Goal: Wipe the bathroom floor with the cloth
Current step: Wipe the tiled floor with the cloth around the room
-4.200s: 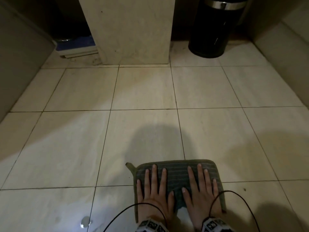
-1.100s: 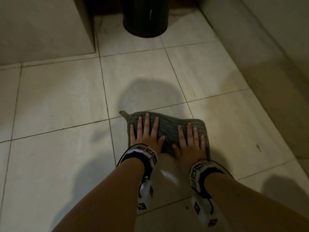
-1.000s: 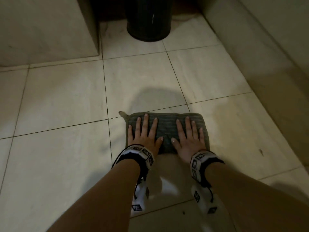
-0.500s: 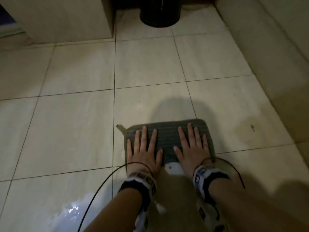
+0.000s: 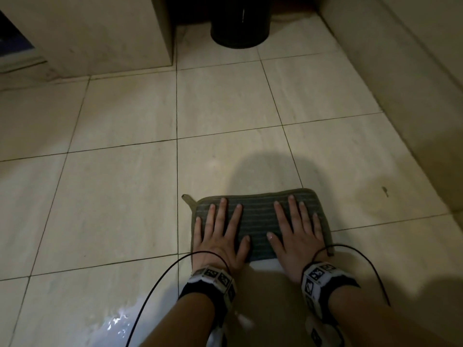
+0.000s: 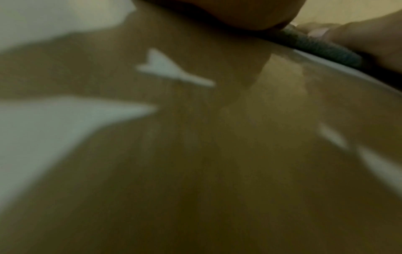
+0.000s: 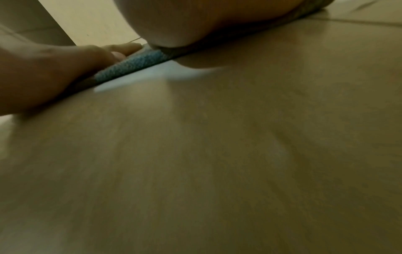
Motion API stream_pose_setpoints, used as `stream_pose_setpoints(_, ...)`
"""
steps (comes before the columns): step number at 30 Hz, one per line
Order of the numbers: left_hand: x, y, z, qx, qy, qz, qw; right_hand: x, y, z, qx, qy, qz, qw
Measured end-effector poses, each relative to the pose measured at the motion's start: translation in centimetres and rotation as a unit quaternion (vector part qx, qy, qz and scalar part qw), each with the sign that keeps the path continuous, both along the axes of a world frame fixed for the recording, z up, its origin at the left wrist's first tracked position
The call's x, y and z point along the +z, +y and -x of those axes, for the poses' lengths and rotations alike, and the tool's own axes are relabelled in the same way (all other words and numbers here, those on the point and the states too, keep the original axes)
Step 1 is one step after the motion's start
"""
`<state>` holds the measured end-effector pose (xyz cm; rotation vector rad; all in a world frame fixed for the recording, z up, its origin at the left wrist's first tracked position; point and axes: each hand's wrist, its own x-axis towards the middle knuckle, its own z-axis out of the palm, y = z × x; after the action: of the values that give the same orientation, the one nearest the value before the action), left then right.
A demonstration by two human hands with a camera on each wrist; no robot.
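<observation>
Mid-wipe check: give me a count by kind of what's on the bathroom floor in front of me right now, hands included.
Hands: 2, left hand and right hand, both flat on the cloth
Cloth: 1, grey cloth
Bin: 1, black bin
Puddle: 1, wet patch
Total: 5

A dim room with a floor point(image 5: 120, 201) of large pale beige tiles and dark grout lines. A beige cabinet point(image 5: 95, 31) stands at the far left, a black bin point(image 5: 240, 23) beside it. A pale wall point(image 5: 406, 78) runs along the right. Wet sheen point(image 5: 115, 324) glints near the bottom.
</observation>
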<state>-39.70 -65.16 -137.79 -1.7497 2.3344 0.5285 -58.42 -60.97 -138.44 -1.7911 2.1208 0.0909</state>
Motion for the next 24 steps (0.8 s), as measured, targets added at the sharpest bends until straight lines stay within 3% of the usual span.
stream_pose_setpoints(10,0.0,-10.4,-2.0,0.063,-0.018,-0.020,0.998,0.5,-12.2,-1.9,0.052,-0.027,-0.035,0.998)
stream_pose_setpoints(18,-0.4,-20.6,-0.2,0.071,-0.017,0.005,0.997,0.3,-22.0,-0.8,0.051,-0.022,-0.017,0.998)
stream_pose_setpoints(24,-0.2,-22.0,0.6,0.069,-0.020,0.015,0.997,0.0,-24.4,0.1,0.059,-0.013,-0.012,0.998)
